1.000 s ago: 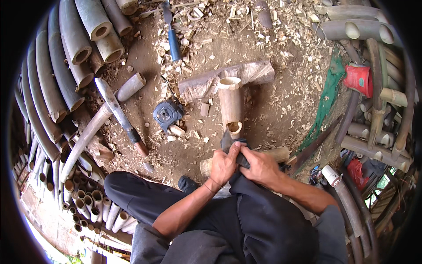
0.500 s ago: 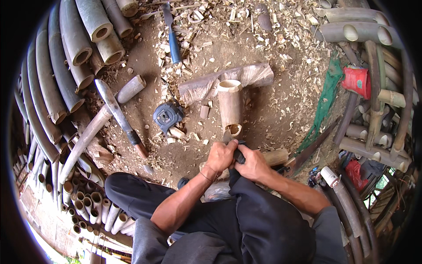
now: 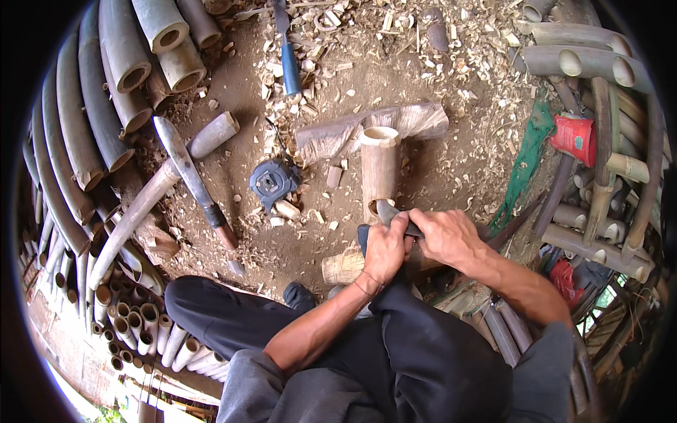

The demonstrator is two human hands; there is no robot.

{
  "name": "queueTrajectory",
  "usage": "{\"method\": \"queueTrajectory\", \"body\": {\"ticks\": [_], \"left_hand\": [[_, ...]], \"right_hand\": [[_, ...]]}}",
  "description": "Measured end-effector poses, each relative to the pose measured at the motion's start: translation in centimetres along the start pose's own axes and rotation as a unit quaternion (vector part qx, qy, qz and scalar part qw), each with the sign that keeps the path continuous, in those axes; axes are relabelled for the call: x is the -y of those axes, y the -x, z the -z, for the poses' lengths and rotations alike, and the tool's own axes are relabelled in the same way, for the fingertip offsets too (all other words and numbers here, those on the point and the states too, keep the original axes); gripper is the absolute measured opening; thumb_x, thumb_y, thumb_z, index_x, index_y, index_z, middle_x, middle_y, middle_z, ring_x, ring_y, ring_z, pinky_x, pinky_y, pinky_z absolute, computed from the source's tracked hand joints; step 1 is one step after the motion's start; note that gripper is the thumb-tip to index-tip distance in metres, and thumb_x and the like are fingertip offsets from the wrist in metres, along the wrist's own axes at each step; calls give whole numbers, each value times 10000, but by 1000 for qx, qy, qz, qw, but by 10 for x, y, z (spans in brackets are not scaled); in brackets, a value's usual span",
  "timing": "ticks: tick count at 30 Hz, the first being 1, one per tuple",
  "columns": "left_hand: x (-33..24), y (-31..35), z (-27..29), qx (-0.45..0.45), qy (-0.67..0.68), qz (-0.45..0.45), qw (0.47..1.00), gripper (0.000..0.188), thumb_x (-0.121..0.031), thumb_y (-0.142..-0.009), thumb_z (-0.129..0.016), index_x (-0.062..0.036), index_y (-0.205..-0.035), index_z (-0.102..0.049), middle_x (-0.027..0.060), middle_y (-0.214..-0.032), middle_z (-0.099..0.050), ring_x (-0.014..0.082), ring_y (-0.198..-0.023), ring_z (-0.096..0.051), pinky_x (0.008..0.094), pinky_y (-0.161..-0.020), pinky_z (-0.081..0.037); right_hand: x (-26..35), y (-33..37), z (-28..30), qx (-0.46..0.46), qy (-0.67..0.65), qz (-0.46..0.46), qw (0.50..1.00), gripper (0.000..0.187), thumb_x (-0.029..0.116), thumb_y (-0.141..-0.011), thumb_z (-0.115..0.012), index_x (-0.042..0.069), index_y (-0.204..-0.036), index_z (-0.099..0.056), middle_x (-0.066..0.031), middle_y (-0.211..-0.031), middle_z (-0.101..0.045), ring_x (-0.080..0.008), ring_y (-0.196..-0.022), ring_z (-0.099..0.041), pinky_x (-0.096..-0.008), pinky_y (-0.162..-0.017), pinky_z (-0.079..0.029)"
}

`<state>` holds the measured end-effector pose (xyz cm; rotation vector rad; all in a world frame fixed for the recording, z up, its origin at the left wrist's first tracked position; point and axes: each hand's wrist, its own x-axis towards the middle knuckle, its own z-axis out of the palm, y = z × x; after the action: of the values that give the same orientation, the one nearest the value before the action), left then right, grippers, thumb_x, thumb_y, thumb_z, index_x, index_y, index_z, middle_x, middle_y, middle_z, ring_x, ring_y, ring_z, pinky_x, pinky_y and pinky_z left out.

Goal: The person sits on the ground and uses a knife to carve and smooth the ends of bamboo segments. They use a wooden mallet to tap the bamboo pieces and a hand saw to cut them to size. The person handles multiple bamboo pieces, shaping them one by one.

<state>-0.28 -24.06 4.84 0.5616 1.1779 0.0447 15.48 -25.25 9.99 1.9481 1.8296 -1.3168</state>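
A short bamboo section points away from me, its far end leaning on a split log. At its near end a dark opening shows, and the tip of a grey-bladed knife touches or covers its edge. My left hand is closed around the knife near the blade, thumb pressed along it. Over the knife's dark rear part, my right hand is closed, with the fingers curled and partly hidden. The knife lies slantwise between both hands.
Left of the bamboo lie a tape measure, a long knife and a bamboo pole. A blue-handled chisel lies farther off among wood shavings. Bamboo stacks line the left; a red packet and green netting are right.
The knife has swung from pointing almost straight ahead to slanting across. My right hand has moved right and forward, my left slightly right. The view has shifted a little.
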Motion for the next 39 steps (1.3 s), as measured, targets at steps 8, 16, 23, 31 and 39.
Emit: {"method": "queueTrajectory", "body": {"ticks": [8,16,23,31,39], "left_hand": [[5,2,4,135,506,100,846,408,-447,-1000,-443,-135,-751,-528,-18,-568,-397,148,-579,-425,309,-626,-399],[-1,-12,0,-29,-7,-6,1000,473,-349,-1008,-398,-28,-708,-573,83,-592,-591,260,-530,-561,396,-564,-463],[6,-3,15,46,130,-6,990,398,-310,-994,-426,-25,-771,-592,111,-596,-577,226,-527,-547,368,-554,-453],[2,12,13,157,408,89,895,646,-641,-965,-342,-50,-1106,-560,69,-860,-597,179,-789,-566,341,-727,-461],[26,71,36,208,-295,-212,908,919,-420,-816,-725,118,-1422,-292,309,-1311,-481,422,-1242,-492,416,-1074,-386]], "right_hand": [[44,-59,42,182,280,151,930,127,193,-764,-673,75,-783,-714,-70,-737,-723,-200,-664,-717,-332,-546,-538],[21,-7,12,38,-52,-99,993,256,135,-810,-641,30,-1039,-597,-242,-808,-674,-442,-776,-657,-525,-672,-526],[43,-11,12,40,128,-32,990,215,116,-789,-644,-21,-955,-628,-179,-727,-687,-308,-713,-708,-418,-594,-559],[62,-67,43,144,286,137,937,153,205,-752,-682,122,-624,-689,-72,-653,-692,-188,-638,-696,-337,-520,-507],[40,14,-20,-127,-267,-81,952,374,340,-1013,-431,37,-951,-641,-131,-743,-679,-253,-701,-650,-392,-702,-491]]}}
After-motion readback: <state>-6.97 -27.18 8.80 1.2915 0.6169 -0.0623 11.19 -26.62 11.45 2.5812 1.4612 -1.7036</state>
